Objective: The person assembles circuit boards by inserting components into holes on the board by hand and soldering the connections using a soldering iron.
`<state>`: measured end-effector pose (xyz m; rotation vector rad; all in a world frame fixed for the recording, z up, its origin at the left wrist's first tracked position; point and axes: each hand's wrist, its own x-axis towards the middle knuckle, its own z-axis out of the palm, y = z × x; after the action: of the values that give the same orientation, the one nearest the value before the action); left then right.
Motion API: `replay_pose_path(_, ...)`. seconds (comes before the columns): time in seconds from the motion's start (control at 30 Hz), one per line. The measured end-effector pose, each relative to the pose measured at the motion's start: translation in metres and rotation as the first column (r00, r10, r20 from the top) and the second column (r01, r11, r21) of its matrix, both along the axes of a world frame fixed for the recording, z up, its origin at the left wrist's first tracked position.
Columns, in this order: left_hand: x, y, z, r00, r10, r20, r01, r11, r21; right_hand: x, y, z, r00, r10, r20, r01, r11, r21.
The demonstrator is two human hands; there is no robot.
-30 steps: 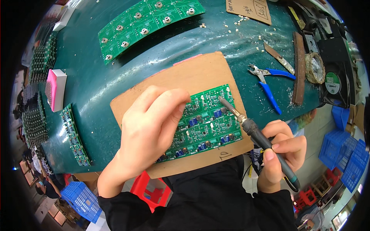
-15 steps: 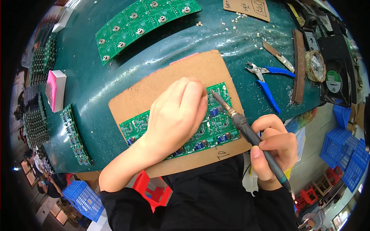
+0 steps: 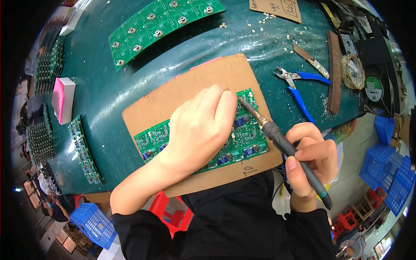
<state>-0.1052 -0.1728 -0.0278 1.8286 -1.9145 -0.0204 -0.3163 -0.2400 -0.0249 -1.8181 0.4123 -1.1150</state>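
Note:
A green circuit board panel (image 3: 253,138) with small parts and blue capacitors lies on a brown fibreboard sheet (image 3: 182,104). Over the panel's middle is my left hand (image 3: 200,125), its fingers closed near the upper edge; whatever they pinch is hidden behind the hand. My right hand (image 3: 313,159) grips a soldering iron (image 3: 284,145) like a pen. The iron slants up to the left, and its tip meets the panel's upper right part, close beside my left fingertips.
Blue-handled side cutters (image 3: 299,93), a worn blade (image 3: 311,60) and a wooden strip (image 3: 333,71) lie to the right. A larger green board (image 3: 167,21) lies at the back. Leftward are a narrow board strip (image 3: 84,151), a pink-and-white box (image 3: 65,100) and stacked boards (image 3: 45,73).
The iron's tip has shifted slightly up and left, nearer my left fingers. My right hand has moved a little to the right. My left hand stays nearly in place.

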Motion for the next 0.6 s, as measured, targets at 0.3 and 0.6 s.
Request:
replay_pose_path(0.3,0.007,0.011,0.010,0.974,-0.028,-0.226,0.038,0.998,0.041,-0.060,-0.043,-0.008,0.427,-0.818,-0.385,0.708,0.568,-0.421)
replay_pose_path(0.6,0.041,0.040,0.040,0.878,0.004,-0.479,0.005,1.000,0.018,-0.042,-0.009,0.006,0.715,-0.653,-0.250,0.659,0.749,-0.070)
